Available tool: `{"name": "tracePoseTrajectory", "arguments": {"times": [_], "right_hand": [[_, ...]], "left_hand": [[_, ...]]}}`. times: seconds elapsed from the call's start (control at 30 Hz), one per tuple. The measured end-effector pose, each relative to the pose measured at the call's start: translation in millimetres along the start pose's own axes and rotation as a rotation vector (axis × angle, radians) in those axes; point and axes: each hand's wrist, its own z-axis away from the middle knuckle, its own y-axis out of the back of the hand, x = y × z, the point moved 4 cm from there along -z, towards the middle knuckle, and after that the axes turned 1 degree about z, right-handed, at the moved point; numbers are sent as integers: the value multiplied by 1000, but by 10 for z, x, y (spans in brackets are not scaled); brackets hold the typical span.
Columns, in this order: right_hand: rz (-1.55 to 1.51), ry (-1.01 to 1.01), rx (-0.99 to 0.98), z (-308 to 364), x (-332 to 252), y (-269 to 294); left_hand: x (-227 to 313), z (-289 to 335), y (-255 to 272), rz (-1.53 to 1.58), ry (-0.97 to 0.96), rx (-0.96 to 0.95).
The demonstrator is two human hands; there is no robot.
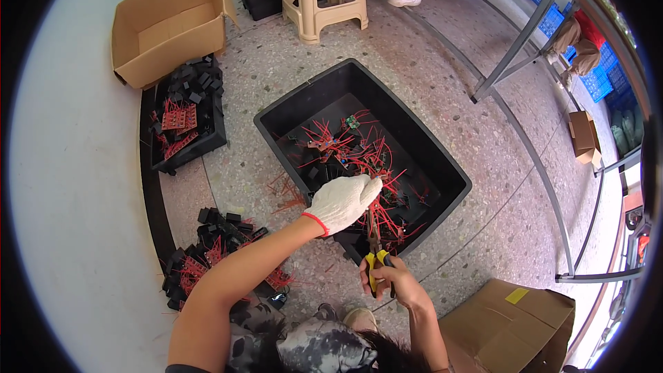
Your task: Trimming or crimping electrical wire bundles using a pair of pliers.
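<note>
My left hand (341, 203), in a white knitted glove with a red cuff, is closed over the near part of a black plastic tub (442, 159). Its fingertips meet red wires, but whatever they pinch is hidden. My bare right hand (394, 280) grips pliers (377, 262) with yellow and black handles at the tub's near rim. The pliers' jaws point up among the wires, close to the gloved fingers. Inside the tub lies a tangle of red wires (387, 217), small circuit boards (352, 122) and black parts.
To the left, a black bin (197, 152) holds black blocks and red-wired boards beneath an open cardboard box (169, 27). A pile of black housings (214, 242) lies beside my left arm. Another carton (511, 324) stands at lower right, a beige stool (324, 0) beyond the tub, metal table legs (511, 48) rightward.
</note>
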Motion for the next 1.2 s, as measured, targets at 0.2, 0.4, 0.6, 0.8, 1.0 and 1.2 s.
{"name": "tracePoseTrajectory", "arguments": {"times": [0.2, 0.4, 0.6, 0.8, 1.0, 1.2], "right_hand": [[-83, 10, -48, -12, -23, -162], [168, 11, 128, -73, 31, -122], [216, 30, 239, 52, -54, -64], [240, 21, 204, -37, -4, -50], [179, -4, 182, -46, -29, -45], [61, 31, 281, -74, 66, -11]], "left_hand": [[-38, -16, 55, 188, 111, 8], [-25, -13, 59, 188, 138, 34], [-125, -20, 44, 269, 123, 19], [-87, -82, -12, 344, 102, -204], [-94, -33, -9, 498, -73, -105], [-110, 105, 5, -109, -23, 253]]}}
